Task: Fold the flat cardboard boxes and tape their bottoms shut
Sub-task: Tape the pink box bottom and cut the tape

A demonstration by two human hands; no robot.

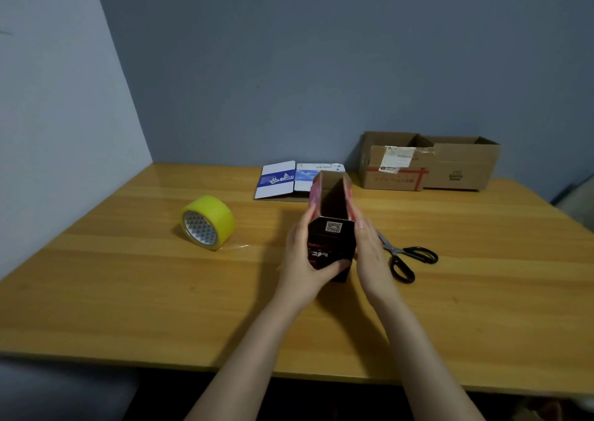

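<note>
I think the small dark box [332, 243] at the middle of the table [128, 292] squares best under even pressure from both sides, and it sits between the hands, the left hand [303, 261] gripping its left wall, thumb curled on the near face, the right hand [373, 253] flat against its right wall.

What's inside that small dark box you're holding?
Through the open end of the small dark box, only bare brown cardboard walls show. The lower inside is hidden behind its near wall; the left hand and right hand hold its sides.
</note>
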